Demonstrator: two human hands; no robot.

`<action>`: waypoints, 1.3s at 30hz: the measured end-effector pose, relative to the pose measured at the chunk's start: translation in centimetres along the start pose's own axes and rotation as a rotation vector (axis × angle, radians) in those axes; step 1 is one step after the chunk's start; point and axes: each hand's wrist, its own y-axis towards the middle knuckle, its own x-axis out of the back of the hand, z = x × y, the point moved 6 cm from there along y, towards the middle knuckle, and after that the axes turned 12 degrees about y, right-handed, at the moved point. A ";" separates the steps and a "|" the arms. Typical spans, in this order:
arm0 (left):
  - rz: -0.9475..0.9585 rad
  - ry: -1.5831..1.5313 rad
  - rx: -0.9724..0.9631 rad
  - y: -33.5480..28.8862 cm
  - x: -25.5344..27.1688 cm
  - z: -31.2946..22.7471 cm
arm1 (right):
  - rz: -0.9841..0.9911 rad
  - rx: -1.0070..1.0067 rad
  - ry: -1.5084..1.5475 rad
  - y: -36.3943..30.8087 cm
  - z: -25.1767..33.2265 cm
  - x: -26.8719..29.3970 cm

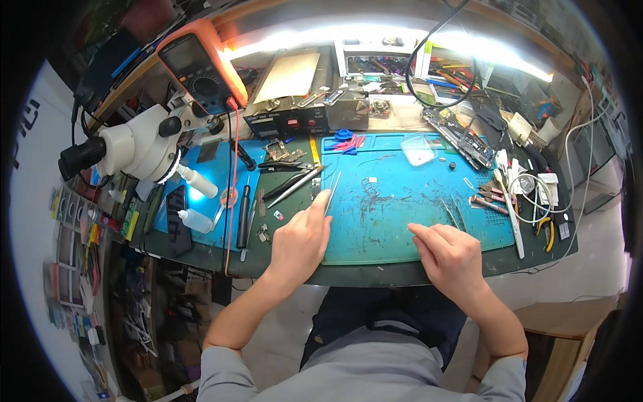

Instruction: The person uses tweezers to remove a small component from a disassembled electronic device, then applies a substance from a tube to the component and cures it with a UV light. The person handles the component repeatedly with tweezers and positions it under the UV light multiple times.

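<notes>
Left hand (300,236) pinches tweezers (333,192) | tips forward (axis angled right) | right hand (450,252): hold unclear

Head-worn, wide fisheye. Directed from above the grey fabric shirt (362,375), downward and forward, at near range, over the blue rectangular work mat (375,241).

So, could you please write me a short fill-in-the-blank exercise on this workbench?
1. The person's left hand holds a slim pair of ____.
2. The multimeter has a bright ____ casing.
3. The white microscope stands toward the ____ side of the picture.

Missing words: tweezers; orange; left.
</notes>
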 end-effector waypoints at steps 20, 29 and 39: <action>0.268 -0.851 0.153 1.7 0.6 -8.9 | -0.392 -0.327 0.582 -3.2 -3.7 3.4; 0.110 -0.357 -0.176 2.7 -1.3 -9.9 | -0.435 -0.669 0.864 -4.8 -3.9 0.3; 0.137 -0.249 -0.254 1.7 -1.8 -10.0 | -0.382 -0.463 0.630 -4.5 -4.6 -0.9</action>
